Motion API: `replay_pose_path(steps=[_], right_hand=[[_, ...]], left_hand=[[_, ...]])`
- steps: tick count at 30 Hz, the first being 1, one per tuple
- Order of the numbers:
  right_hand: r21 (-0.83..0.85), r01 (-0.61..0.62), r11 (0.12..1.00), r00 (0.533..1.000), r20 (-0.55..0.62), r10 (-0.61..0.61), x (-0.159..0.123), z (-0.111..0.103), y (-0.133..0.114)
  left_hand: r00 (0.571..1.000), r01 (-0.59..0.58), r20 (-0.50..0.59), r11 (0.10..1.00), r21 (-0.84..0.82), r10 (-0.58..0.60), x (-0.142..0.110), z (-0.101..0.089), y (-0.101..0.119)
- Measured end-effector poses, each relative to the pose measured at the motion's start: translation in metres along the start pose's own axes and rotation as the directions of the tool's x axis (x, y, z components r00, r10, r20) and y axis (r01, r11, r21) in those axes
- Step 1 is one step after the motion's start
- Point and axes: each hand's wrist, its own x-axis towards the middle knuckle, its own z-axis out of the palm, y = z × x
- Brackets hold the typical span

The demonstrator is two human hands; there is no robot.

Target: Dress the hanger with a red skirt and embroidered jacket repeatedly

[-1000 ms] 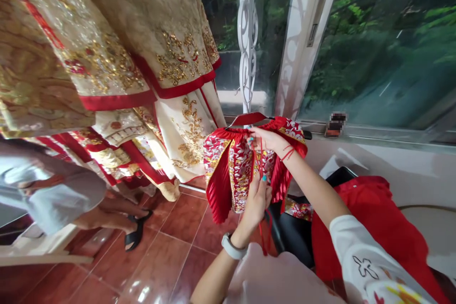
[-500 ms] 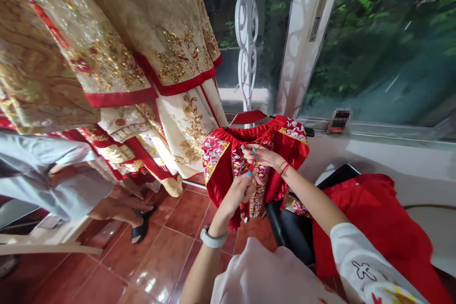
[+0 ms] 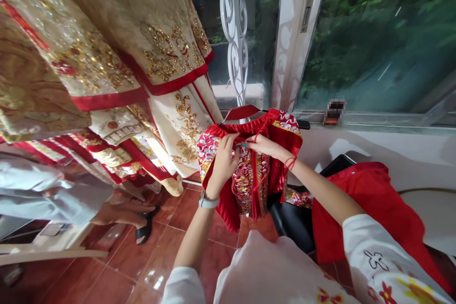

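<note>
A red jacket (image 3: 245, 185) with silver and gold embroidery hangs on a hanger (image 3: 243, 112) in front of me. Its neckline is gathered, and a red tie cord (image 3: 255, 175) with a tassel falls down the front. My right hand (image 3: 262, 145) pinches the cord just below the neckline. Close by on the left side of the neckline, my left hand (image 3: 225, 160) has its fingers curled and closed at the cord; its fingertips are partly hidden. The two hands are a small gap apart.
Cream and gold gowns (image 3: 171, 47) hang at the left. Behind the jacket is a white scrolled metal post (image 3: 235, 47) by the window. Red cloth (image 3: 366, 209) lies over a black seat (image 3: 288, 223) at the right. A person in grey-blue clothing (image 3: 46, 194) is at the left.
My left hand has moved up and left from the jacket front to the neckline. My right hand stays near the neckline, and the cord now hangs down in view.
</note>
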Motion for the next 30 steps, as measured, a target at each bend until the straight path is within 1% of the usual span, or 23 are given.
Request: replay_pose_path(steps=[1,3,5,6,8,10,12,13,14,15,17,19,20,21,23,25,26,27,28,29,30], right_hand=[[-0.037,-0.007,0.999,1.000,-0.013,0.006,0.000,-0.001,-0.002],[-0.072,-0.012,0.997,1.000,-0.007,0.012,0.001,-0.003,-0.005],[-0.072,-0.023,0.997,0.999,-0.027,0.021,0.000,-0.005,-0.007],[-0.071,-0.029,0.997,0.998,-0.063,0.024,0.000,-0.006,-0.008],[-0.096,-0.021,0.995,0.986,-0.166,0.005,-0.002,-0.006,-0.008],[-0.156,0.013,0.988,0.968,-0.245,-0.051,-0.002,-0.005,-0.009],[-0.196,0.052,0.979,0.955,-0.277,-0.106,-0.002,-0.002,-0.011],[-0.199,0.065,0.978,0.952,-0.283,-0.121,-0.001,-0.001,-0.011],[-0.191,0.071,0.979,0.949,-0.289,-0.126,-0.001,0.001,-0.012],[-0.180,0.074,0.981,0.947,-0.296,-0.126,-0.001,0.003,-0.013],[-0.167,0.072,0.983,0.938,-0.323,-0.124,-0.001,0.008,-0.014],[-0.169,0.080,0.982,0.926,-0.351,-0.136,-0.003,0.013,-0.014],[-0.166,0.096,0.981,0.921,-0.360,-0.151,-0.004,0.016,-0.013],[-0.154,0.117,0.981,0.916,-0.365,-0.166,-0.005,0.019,-0.011],[-0.088,0.150,0.985,0.910,-0.377,-0.173,-0.009,0.025,-0.006],[0.035,0.162,0.986,0.908,-0.397,-0.135,-0.014,0.030,0.003],[0.103,0.168,0.980,0.909,-0.400,-0.114,-0.017,0.031,0.008],[0.167,0.179,0.970,0.911,-0.401,-0.099,-0.020,0.032,0.014],[0.221,0.194,0.956,0.912,-0.401,-0.092,-0.024,0.032,0.020],[0.259,0.209,0.943,0.913,-0.397,-0.094,-0.027,0.031,0.025],[0.275,0.221,0.936,0.915,-0.391,-0.101,-0.031,0.029,0.030]], left_hand=[[0.998,-0.039,0.040,0.999,-0.028,0.040,0.013,-0.001,0.001],[0.985,-0.052,0.163,0.996,-0.076,0.064,0.038,-0.003,0.001],[0.957,-0.010,0.287,0.997,-0.078,0.032,0.056,-0.003,0.000],[0.943,0.015,0.333,0.998,-0.055,0.004,0.063,-0.003,0.000],[0.911,0.056,0.408,0.998,0.020,-0.059,0.072,-0.002,-0.001],[0.865,0.083,0.491,0.994,0.066,-0.105,0.079,-0.003,-0.002],[0.816,0.122,0.564,0.991,0.044,-0.126,0.085,-0.005,-0.004],[0.800,0.153,0.585,0.988,0.021,-0.136,0.088,-0.006,-0.005],[0.792,0.189,0.592,0.982,-0.005,-0.149,0.090,-0.006,-0.007],[0.793,0.225,0.589,0.973,-0.045,-0.156,0.091,-0.007,-0.009],[0.823,0.290,0.548,0.940,-0.177,-0.151,0.090,-0.005,-0.010],[0.875,0.337,0.460,0.871,-0.357,-0.150,0.085,-0.001,-0.009],[0.900,0.357,0.398,0.824,-0.439,-0.178,0.082,0.000,-0.008],[0.914,0.379,0.337,0.775,-0.506,-0.227,0.080,0.001,-0.006],[0.907,0.421,0.255,0.680,-0.600,-0.336,0.075,-0.002,-0.003],[0.896,0.412,0.180,0.606,-0.681,-0.406,0.069,-0.018,-0.002],[0.902,0.367,0.127,0.579,-0.728,-0.413,0.064,-0.030,-0.003],[0.913,0.290,0.053,0.551,-0.782,-0.405,0.058,-0.046,-0.004],[0.919,0.187,-0.038,0.517,-0.835,-0.392,0.051,-0.062,-0.006],[0.914,0.075,-0.129,0.473,-0.878,-0.386,0.043,-0.079,-0.007],[0.897,-0.025,-0.203,0.416,-0.909,-0.392,0.034,-0.096,-0.008]])
